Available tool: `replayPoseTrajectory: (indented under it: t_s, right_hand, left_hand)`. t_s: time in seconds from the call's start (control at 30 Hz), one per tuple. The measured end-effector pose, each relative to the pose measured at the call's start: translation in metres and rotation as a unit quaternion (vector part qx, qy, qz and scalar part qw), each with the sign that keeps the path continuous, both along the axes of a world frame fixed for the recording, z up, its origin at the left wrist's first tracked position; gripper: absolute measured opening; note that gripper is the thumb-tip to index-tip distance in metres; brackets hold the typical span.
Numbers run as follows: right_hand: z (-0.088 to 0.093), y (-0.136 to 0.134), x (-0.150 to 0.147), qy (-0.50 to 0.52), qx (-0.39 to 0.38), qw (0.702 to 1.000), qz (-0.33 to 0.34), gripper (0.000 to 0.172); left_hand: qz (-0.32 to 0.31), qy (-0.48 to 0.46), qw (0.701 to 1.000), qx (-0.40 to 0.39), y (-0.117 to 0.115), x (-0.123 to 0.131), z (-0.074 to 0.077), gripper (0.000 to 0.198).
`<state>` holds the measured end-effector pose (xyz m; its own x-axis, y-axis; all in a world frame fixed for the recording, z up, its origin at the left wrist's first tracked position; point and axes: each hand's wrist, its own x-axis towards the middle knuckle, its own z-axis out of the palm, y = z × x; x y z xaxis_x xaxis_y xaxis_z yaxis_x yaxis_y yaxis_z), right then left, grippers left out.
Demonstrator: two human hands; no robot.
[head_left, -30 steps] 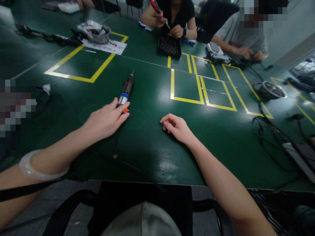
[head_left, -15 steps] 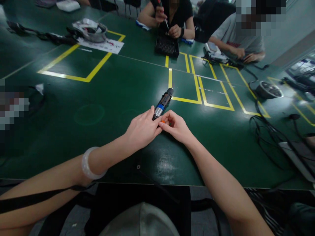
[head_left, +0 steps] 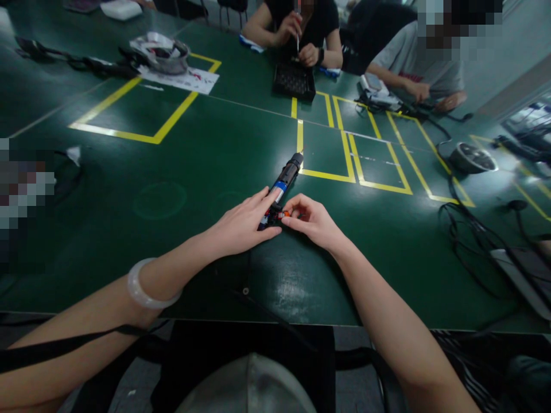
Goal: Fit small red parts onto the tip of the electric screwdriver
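A slim black cylindrical tool [head_left: 291, 167] with a blue and silver band lies slantwise in front of me, its tip pointing away. My left hand [head_left: 241, 225] is around its near part, fingers stretched across the band and thumb apart from them. Small red and dark parts [head_left: 267, 219] show at the near end, between thumb and fingers. From the right, my right hand [head_left: 310, 221] pinches a small orange piece [head_left: 286, 214] against that end; its exact kind is too small to tell. Finger undersides are hidden.
Yellow tape rectangles [head_left: 327, 174] mark the green table [head_left: 206, 166]. Black cables [head_left: 458, 241] and a round metal container [head_left: 472, 158] are at right. A clear bowl [head_left: 166, 60] stands far left. Opposite, two people work, one over a black tray [head_left: 295, 82].
My left hand has shifted slightly left and its thumb has parted from the fingers, uncovering the red and dark parts. My right hand stays almost in place, still pinching the orange piece.
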<state>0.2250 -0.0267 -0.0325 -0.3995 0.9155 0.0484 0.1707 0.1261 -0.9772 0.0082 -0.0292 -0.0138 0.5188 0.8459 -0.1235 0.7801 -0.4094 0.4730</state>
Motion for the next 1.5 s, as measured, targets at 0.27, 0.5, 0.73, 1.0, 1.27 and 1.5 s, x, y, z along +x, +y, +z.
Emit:
replayPoseTrajectory:
  t_s: [0.27,0.5,0.73,1.0,1.27,1.5]
  right_hand:
    - [-0.0070,-0.0008,-0.0028,0.011,-0.008,0.999,0.030,0.024]
    - [-0.0083,-0.0037,-0.0028,-0.085,0.034,0.996,0.011,0.018]
    - [-0.0014,-0.0059,-0.0059,-0.140,0.060,0.988,-0.002,0.018]
    - [-0.0073,-0.0051,-0.0072,-0.111,0.081,0.991,-0.002,0.016]
    - [-0.0047,-0.0078,-0.0103,-0.087,0.084,0.993,0.013,0.010]
    - [-0.0050,-0.0080,-0.0092,-0.099,0.103,0.990,0.014,0.012]
  left_hand:
    - [-0.002,0.002,1.000,0.000,0.0000,0.0008,0.0030,0.090]
    - [-0.002,0.005,1.000,-0.001,-0.0009,0.0009,0.0041,0.090]
    - [-0.003,0.006,1.000,0.002,-0.0006,0.0004,0.0041,0.089]
    - [-0.003,0.011,1.000,0.000,-0.0008,0.0001,0.0040,0.089]
    - [0.003,0.012,1.000,-0.006,-0.0010,0.0017,0.0054,0.091]
    - [0.006,0.006,1.000,0.001,-0.0009,0.0007,0.0029,0.089]
